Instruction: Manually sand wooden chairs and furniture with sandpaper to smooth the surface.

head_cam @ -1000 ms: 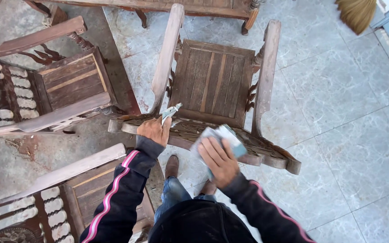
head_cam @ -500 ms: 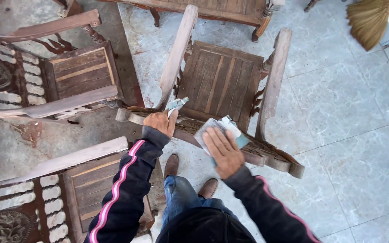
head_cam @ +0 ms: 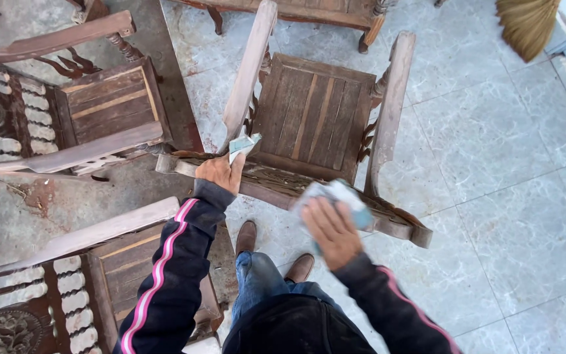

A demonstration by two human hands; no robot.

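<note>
A worn wooden armchair (head_cam: 312, 118) stands on the tiled floor in front of me, seen from above. My left hand (head_cam: 219, 173) rests on the carved top rail of its backrest (head_cam: 270, 183), near the left end, and grips a small folded grey-white sheet (head_cam: 242, 144). My right hand (head_cam: 329, 226) presses a larger pale blue-grey sheet (head_cam: 345, 196) flat against the same rail, toward its right half. Both sleeves are dark with pink stripes.
Two similar wooden chairs stand to the left, one at the upper left (head_cam: 93, 111) and one at the lower left (head_cam: 99, 275). A bench leg (head_cam: 368, 29) shows at the top, a straw broom (head_cam: 525, 26) at the top right. My brown shoes (head_cam: 247, 237) stand behind the chair.
My right hand with the larger sheet has slid a little to the right and down along the top rail. My left hand stays at the left end of the rail.
</note>
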